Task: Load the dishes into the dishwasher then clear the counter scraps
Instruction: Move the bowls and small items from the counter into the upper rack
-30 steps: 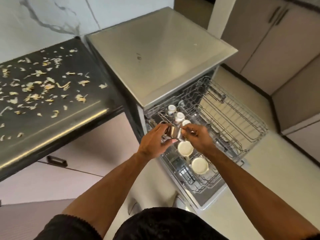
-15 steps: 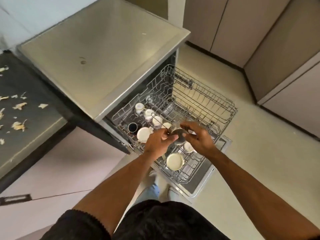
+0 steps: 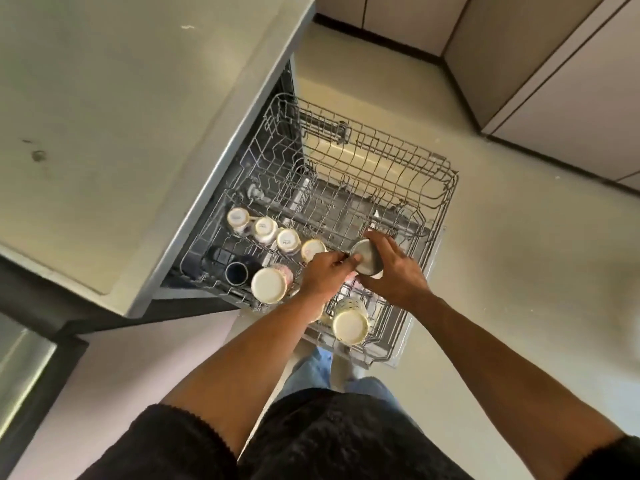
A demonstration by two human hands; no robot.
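Two hands are lowering a steel cup (image 3: 366,260) upside down over the dishwasher rack (image 3: 440,188) at frame centre: right hand (image 3: 394,275) gripping its wall, left hand (image 3: 329,273) pinching its rim. Light, rigid, probably slippery; the sides look the safest hold.

Small dark print is showing on the upturned white bases of 3 cups (image 3: 264,227) standing in a row along the back left edge of the dishwasher rack (image 3: 446,199), but it is too blurred to read. Nothing else in view is carrying any legible text, brand, number or sign.
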